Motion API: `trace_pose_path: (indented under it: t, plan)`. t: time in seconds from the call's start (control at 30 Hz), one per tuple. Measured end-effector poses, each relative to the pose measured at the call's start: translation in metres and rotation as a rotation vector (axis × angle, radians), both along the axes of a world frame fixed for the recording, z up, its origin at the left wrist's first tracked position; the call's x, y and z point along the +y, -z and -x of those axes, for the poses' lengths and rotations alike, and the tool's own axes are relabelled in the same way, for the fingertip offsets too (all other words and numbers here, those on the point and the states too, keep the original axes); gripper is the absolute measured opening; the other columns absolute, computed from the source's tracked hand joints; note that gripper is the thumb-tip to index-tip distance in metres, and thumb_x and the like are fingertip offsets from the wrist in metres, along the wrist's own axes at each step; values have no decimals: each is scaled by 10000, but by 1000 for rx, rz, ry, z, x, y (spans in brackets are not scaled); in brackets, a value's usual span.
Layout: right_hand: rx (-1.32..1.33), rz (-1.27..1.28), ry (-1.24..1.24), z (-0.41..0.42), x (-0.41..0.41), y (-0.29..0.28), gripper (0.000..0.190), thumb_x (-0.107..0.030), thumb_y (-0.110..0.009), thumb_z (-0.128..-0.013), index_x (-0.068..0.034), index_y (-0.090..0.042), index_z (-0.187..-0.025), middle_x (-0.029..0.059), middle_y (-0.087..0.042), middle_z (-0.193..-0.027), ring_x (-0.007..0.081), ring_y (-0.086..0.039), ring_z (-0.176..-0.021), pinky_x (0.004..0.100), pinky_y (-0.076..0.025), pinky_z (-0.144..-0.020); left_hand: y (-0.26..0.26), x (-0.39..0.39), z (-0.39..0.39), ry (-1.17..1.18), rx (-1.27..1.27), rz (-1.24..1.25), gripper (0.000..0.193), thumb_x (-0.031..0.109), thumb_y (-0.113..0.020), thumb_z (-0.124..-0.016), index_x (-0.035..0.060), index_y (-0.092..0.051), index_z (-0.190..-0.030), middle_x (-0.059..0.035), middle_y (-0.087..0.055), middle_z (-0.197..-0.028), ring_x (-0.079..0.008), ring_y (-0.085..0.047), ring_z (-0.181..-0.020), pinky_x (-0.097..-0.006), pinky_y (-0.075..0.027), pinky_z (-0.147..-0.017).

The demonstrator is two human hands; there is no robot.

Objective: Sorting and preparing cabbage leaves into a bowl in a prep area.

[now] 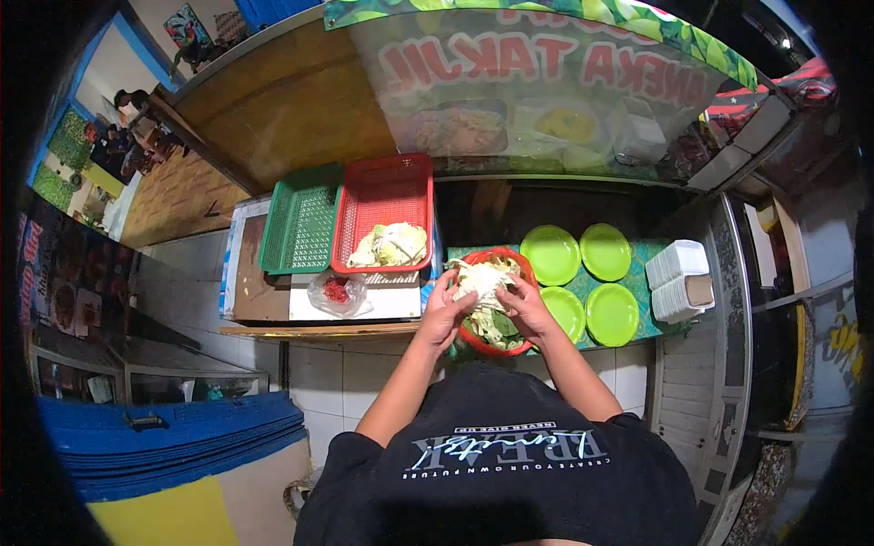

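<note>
Both my left hand (443, 312) and my right hand (528, 304) grip one clump of pale shredded cabbage (483, 281), thumbs on top. The clump is over a round red plastic basket (524, 261). More shreds and dark green leaves (502, 330) show inside that basket, below my hands. Close by on the right lie several lime-green plates (550, 255), set out on a teal patterned cloth (642, 256). My forearms and fingers hide part of the basket and the nearest plate.
Left of me, a red rectangular basket (386, 198) holds cabbage pieces (390, 246). Beside it stands a green basket (300, 225). A plastic bag with red contents (336, 292) lies in front. White foam boxes (677, 283) are stacked at right. A banner-covered panel (526, 102) rises behind.
</note>
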State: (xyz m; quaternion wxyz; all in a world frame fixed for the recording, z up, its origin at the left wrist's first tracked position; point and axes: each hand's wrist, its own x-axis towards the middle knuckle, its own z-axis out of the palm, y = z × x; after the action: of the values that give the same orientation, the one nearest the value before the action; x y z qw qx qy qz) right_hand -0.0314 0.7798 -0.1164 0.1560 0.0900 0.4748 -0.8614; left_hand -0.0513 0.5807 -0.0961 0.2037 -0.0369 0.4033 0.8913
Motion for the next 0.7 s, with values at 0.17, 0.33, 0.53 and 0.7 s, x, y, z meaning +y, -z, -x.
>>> trace_pose_path:
  t: [0.17, 0.33, 0.53, 0.7]
  plan:
    - [-47, -640, 182, 2, -23, 3, 515, -231, -733, -934, -45, -537, -1372, 141, -598, -1309, 183, -606, -1134, 300, -504, -932, 10, -6, -1, -133, -28, -23, 600, -93, -707, -864, 32, -403, -1365, -151, -595, -1297, -235, -625, -1178, -361, -526, -1006]
    - [-79, -445, -10, 11, -47, -11, 572, -281, -701, -963, -20, -495, -1429, 123, -664, -1180, 173, -657, -1006, 308, -525, -869, 9, -16, 1, -262, 34, -8, 469, -62, -688, -903, 27, -447, -1295, -126, -583, -1295, -211, -590, -1198, -352, -496, -1034]
    - [-26, -114, -46, 46, -87, -23, 592, -159, -684, -970, 11, -422, -1473, 121, -625, -1270, 173, -642, -1061, 335, -551, -902, 2, -51, 19, -354, 111, 30, 415, 12, -683, -932, 14, -485, -1297, -113, -608, -1276, -194, -602, -1176, -339, -472, -1034]
    - [115, -176, -111, 112, -117, -28, 519, -91, -698, -944, 30, -509, -1411, 133, -624, -1279, 176, -653, -1044, 306, -552, -889, -5, -100, 45, -305, 117, 217, 376, 45, -729, -870, -11, -611, -1223, -81, -703, -1141, -153, -671, -1028, -313, -527, -921]
